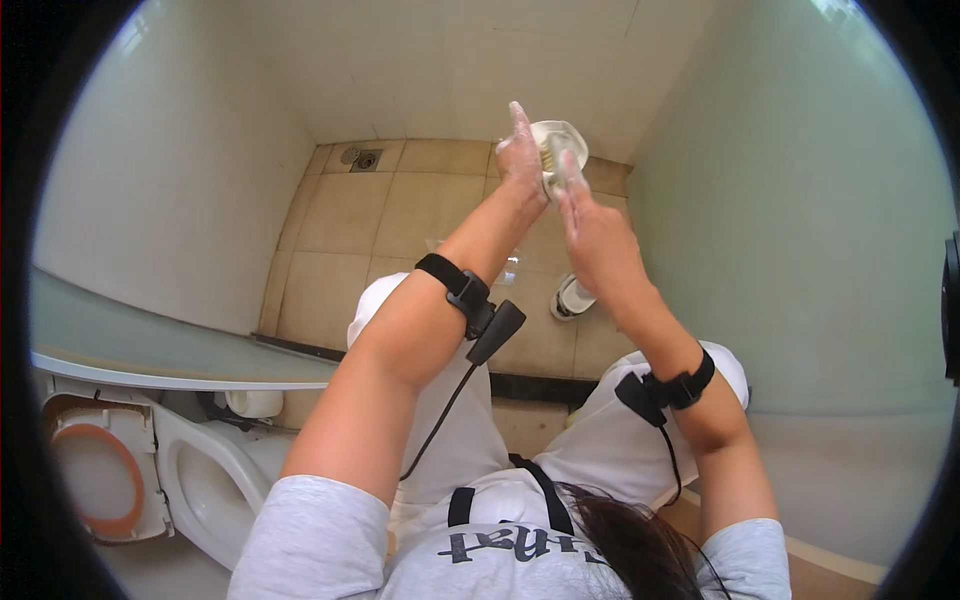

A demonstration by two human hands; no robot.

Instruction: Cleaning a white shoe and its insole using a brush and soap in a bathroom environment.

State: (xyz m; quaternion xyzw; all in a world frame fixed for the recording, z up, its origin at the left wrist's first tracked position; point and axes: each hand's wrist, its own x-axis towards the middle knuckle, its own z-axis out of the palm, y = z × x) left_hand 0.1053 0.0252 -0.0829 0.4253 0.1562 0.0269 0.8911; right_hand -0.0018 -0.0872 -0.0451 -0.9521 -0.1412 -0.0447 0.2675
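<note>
My left hand (518,160) is stretched out over the tiled floor, wet with whitish suds, its thumb pointing up. It holds a white shoe (569,134), seen only in part behind the hands. My right hand (597,238) grips a small pale scrub brush (566,168), index finger along its back, and presses it against the shoe; its bristles face my left hand. On the floor below my right hand rests a second white shoe (573,297) with a dark patch at one end.
A floor drain (367,160) lies in the far left corner. Pale walls and a greenish glass panel (800,220) hem in the space. A dark sill (535,389) crosses the floor before my knees. At lower left stands a toilet (213,485) with its lid raised.
</note>
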